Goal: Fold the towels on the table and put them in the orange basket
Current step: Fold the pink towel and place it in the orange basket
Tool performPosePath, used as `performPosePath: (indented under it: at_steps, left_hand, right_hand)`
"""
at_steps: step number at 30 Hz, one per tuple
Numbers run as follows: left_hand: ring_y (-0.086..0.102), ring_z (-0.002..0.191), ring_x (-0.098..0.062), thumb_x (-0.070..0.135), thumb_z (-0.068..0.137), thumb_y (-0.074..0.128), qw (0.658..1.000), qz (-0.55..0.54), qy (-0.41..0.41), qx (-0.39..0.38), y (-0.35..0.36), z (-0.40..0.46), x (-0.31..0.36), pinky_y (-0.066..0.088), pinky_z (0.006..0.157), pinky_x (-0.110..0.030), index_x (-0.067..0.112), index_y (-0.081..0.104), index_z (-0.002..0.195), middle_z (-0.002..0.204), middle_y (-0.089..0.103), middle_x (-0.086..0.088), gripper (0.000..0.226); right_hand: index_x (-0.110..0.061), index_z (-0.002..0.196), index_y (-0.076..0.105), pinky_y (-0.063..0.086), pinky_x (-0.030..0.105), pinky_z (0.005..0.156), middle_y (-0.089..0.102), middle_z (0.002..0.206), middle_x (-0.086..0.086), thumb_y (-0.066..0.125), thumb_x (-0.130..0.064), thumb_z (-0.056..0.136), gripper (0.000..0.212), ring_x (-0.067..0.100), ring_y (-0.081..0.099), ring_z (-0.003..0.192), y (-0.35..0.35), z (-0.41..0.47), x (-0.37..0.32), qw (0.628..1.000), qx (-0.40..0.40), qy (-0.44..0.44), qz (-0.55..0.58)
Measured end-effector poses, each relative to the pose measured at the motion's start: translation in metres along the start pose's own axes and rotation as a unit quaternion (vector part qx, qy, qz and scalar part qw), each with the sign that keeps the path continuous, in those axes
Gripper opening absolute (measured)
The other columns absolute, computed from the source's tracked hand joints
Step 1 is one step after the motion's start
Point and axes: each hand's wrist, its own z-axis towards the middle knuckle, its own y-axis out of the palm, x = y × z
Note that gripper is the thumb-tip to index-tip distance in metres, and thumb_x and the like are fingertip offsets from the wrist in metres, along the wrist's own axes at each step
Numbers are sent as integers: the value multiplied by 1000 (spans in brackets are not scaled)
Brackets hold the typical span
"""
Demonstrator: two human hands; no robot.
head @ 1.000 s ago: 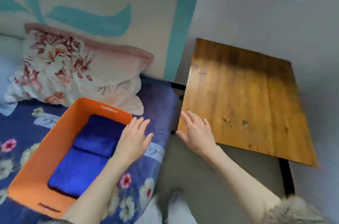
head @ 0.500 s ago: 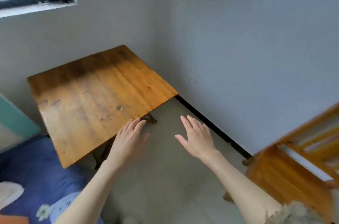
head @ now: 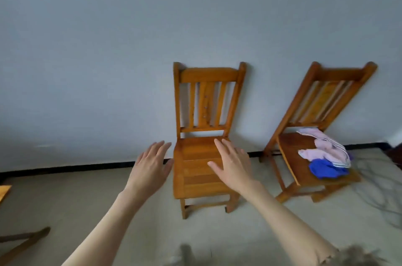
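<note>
Pale grey wall and light tiled floor fill the head view, with two slatted orange-brown wooden chairs against the wall. Both hands are raised palm-down with straight, spread fingers and hold nothing: the left hand (head: 150, 170) hovers beside the bare nearer chair (head: 202, 165), the right hand (head: 233, 164) over its seat. On the farther chair's seat (head: 291, 154) lie a crumpled pink striped towel (head: 324, 148) and a bunched blue towel (head: 324, 170), touching. This looks like a fetching step; next, reach right and grasp one. Neither table nor orange basket is in view.
</note>
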Motion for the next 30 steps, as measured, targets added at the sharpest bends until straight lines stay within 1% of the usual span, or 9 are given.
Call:
performPosePath:
  at_steps: [2,7,10,13,15,18,21,26,30]
  left_hand:
    - [31,137,-19,40,96,41,999,-5,49,-22,16,35,41,28,110,-36,22,32,142,148,35,0,50]
    - [41,131,-23,36,95,46,985,-20,151,-79,72,103,131,35,106,-37,20,37,139,143,42,-3,48]
    - [38,134,-21,38,95,44,975,-26,190,-108,113,146,180,34,107,-35,20,36,140,144,40,-2,49]
    - [35,135,-19,38,96,42,968,-43,203,-142,149,196,228,33,108,-35,22,32,142,146,38,-1,50]
    - [32,136,-19,37,97,40,961,-46,216,-168,170,224,265,31,110,-35,22,29,143,148,34,-1,49]
    - [28,138,-18,35,99,36,943,-32,261,-204,197,254,325,27,111,-33,22,27,144,149,31,0,48]
    - [31,136,-18,32,99,36,921,-22,308,-237,222,273,374,28,110,-31,21,29,143,147,33,1,46]
    - [33,135,-17,32,98,37,895,2,333,-297,279,306,440,31,110,-32,21,31,142,147,35,0,45]
    - [34,134,-16,34,98,39,890,26,321,-322,334,335,498,31,110,-33,21,33,141,146,36,1,46]
  right_hand:
    - [-24,149,10,22,43,115,18,156,2,35,-55,94,68,21,21,142,-10,-4,46,999,11,52,1]
    - [-22,149,12,24,42,113,19,156,4,36,-52,95,67,20,19,143,-24,-9,155,988,7,157,-4]
    - [-21,149,15,25,41,113,21,155,5,38,-50,95,65,19,20,142,-29,2,220,977,18,213,2]
    - [-21,147,19,31,41,109,27,153,5,41,-49,93,65,22,29,138,-37,14,281,965,20,260,9]
    - [-21,146,21,33,42,107,30,151,4,44,-47,93,64,22,31,137,-46,17,319,958,20,286,21]
    - [-21,145,25,33,40,107,34,149,2,47,-43,93,61,21,33,136,-59,13,375,941,39,333,39]
    - [-20,144,27,34,38,105,39,145,2,48,-41,93,60,21,38,131,-60,4,425,927,38,371,47]
    - [-19,146,23,31,36,107,34,148,3,43,-38,96,58,21,34,135,-55,1,510,906,13,415,79]
    - [-19,146,23,33,35,106,35,147,2,43,-37,96,57,21,36,133,-46,10,594,898,-6,427,104]
